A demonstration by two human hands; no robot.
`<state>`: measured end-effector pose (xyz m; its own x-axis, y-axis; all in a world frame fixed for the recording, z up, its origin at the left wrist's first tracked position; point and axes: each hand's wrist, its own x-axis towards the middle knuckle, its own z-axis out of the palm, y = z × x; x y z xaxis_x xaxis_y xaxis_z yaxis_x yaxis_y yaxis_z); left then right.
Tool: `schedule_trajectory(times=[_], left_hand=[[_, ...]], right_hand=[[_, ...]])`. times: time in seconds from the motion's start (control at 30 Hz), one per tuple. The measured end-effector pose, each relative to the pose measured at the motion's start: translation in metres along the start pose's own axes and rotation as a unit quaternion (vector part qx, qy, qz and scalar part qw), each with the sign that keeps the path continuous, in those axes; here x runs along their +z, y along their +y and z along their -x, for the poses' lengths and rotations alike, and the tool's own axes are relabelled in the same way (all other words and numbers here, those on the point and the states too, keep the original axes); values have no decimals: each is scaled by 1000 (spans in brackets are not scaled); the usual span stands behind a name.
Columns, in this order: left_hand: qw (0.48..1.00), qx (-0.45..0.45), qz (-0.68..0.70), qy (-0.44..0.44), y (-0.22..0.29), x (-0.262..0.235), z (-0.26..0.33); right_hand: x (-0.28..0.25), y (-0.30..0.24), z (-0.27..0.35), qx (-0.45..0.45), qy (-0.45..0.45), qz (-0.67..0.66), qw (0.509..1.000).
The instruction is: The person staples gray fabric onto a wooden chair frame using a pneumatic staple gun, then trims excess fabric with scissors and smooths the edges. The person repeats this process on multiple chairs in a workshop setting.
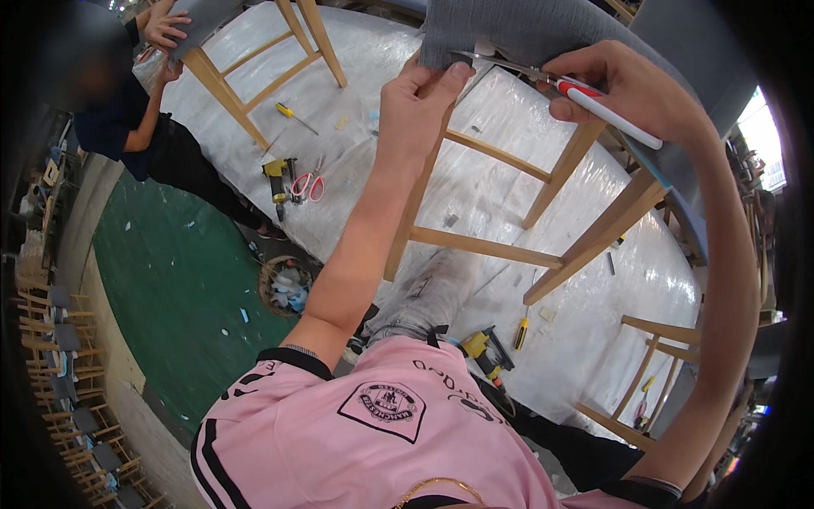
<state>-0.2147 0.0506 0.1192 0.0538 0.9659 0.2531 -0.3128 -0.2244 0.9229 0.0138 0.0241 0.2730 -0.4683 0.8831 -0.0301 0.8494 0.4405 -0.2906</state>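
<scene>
A wooden chair frame [487, 246] lies in front of me, its grey upholstery [526, 25] at the far end. My left hand [415, 106] is closed on the edge of the grey fabric, pinching it between thumb and fingers. In my right hand [632, 89] are snips [615, 114] with red and white handles and metal jaws. The jaws sit at the fabric edge beside my left fingertips, and they look parted. Whether they bite into the cloth, I cannot tell.
Plastic sheeting [356, 42] covers the table. On it lie a yellow staple gun [275, 180], red-handled scissors [309, 185], screwdrivers [288, 113] and another staple gun [485, 349]. A co-worker [127, 110] handles another chair [254, 76] at left. A scrap basket [284, 284] stands beside the table.
</scene>
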Motion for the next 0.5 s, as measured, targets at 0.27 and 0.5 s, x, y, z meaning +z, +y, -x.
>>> schedule_trajectory(times=[0.27, 0.5], left_hand=[[999, 48, 9, -11, -9, 0, -1], [997, 72, -1, -10, -14, -5, -1]], right_hand=[[-2, -9, -1, -2, -18, 66, 998], [15, -19, -18, 8, -41, -6, 999]])
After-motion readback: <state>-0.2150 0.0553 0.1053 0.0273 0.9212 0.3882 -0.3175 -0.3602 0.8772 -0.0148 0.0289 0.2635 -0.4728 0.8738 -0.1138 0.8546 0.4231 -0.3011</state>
